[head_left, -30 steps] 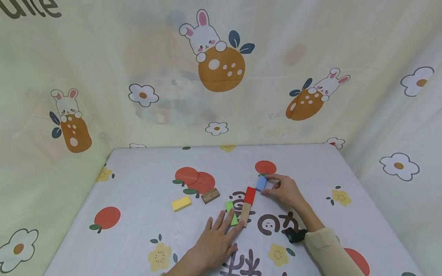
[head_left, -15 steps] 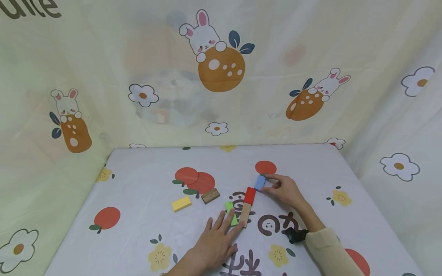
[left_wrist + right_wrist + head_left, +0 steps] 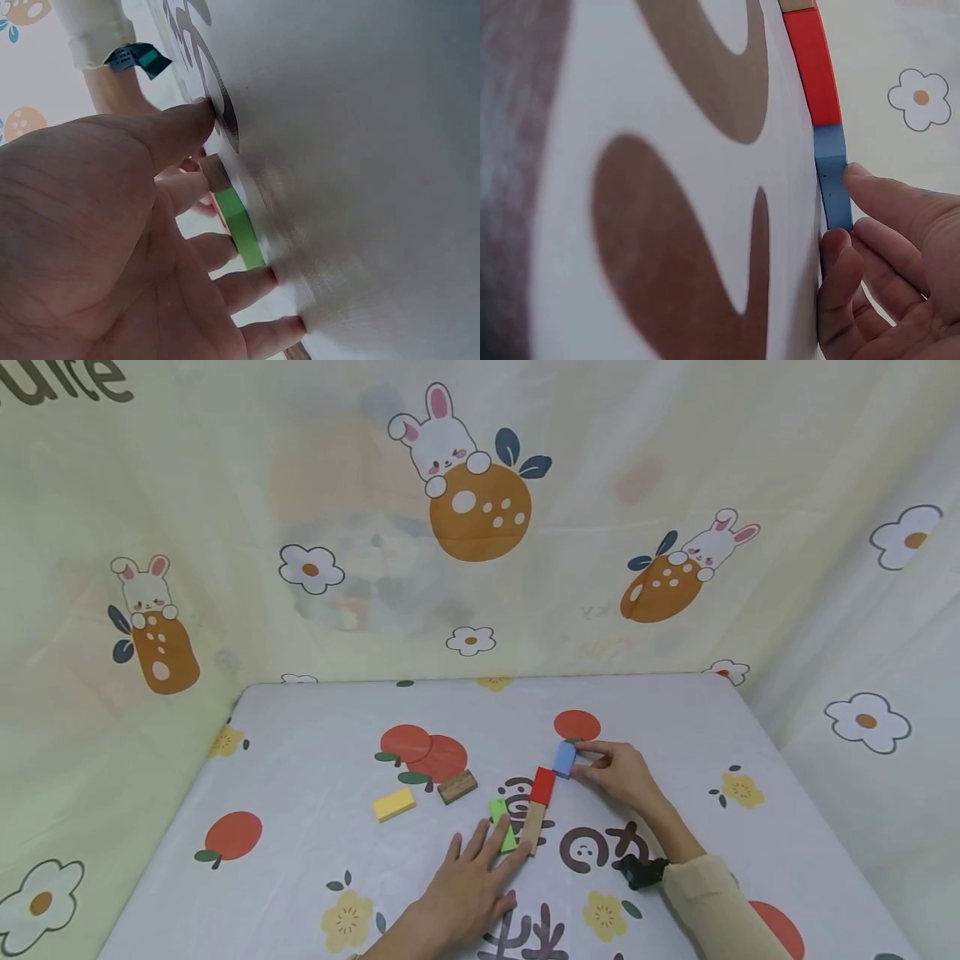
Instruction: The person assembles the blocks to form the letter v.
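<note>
A blue block (image 3: 565,759) lies at the far end of a slanting row, its near corner against a red block (image 3: 542,786). My right hand (image 3: 622,775) holds the blue block with thumb and fingers at its right side and far end; the right wrist view shows the thumb on the blue block (image 3: 834,180). Below the red block comes a plain wooden block (image 3: 533,827), touched by a fingertip of my left hand (image 3: 471,878). That hand rests on the table with its fingers spread, another fingertip at a green block (image 3: 502,827) just left of the row.
Left of the row lie a dark brown wooden block (image 3: 457,787) and a yellow block (image 3: 394,805). A white printed cloth (image 3: 300,760) covers the table. Behind it hangs a printed curtain (image 3: 337,635). A small black device (image 3: 641,872) sits at the right wrist.
The blue block has shifted slightly left, up to the red block's far end. My right thumb has moved a little along it. The left hand stays where it was.
</note>
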The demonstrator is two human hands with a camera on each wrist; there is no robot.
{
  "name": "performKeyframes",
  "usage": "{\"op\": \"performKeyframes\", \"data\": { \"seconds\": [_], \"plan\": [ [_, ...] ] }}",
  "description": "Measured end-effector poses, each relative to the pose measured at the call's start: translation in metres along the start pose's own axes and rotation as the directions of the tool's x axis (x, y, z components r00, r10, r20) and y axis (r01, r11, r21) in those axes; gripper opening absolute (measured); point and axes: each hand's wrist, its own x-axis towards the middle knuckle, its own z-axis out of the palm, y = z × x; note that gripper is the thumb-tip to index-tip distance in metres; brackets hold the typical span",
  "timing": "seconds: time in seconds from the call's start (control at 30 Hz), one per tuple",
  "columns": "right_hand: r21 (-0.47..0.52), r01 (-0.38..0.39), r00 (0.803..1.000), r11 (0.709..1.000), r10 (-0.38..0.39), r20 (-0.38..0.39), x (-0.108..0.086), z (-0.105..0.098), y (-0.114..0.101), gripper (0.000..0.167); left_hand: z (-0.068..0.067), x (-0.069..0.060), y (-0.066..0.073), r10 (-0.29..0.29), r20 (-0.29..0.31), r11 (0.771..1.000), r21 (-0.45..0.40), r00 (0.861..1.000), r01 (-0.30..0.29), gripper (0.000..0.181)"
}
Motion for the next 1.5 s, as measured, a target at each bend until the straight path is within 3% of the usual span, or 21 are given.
{"op": "performKeyframes", "data": {
  "seconds": [1.5],
  "plan": [
    [-0.031,0.054,0.998,0.998,-0.053,0.025,0.009,0.003,-0.010,0.050,-0.002,0.000,0.001,-0.007,-0.006,1.000,-0.001,1.000,0.007,0.072]
  ]
}}
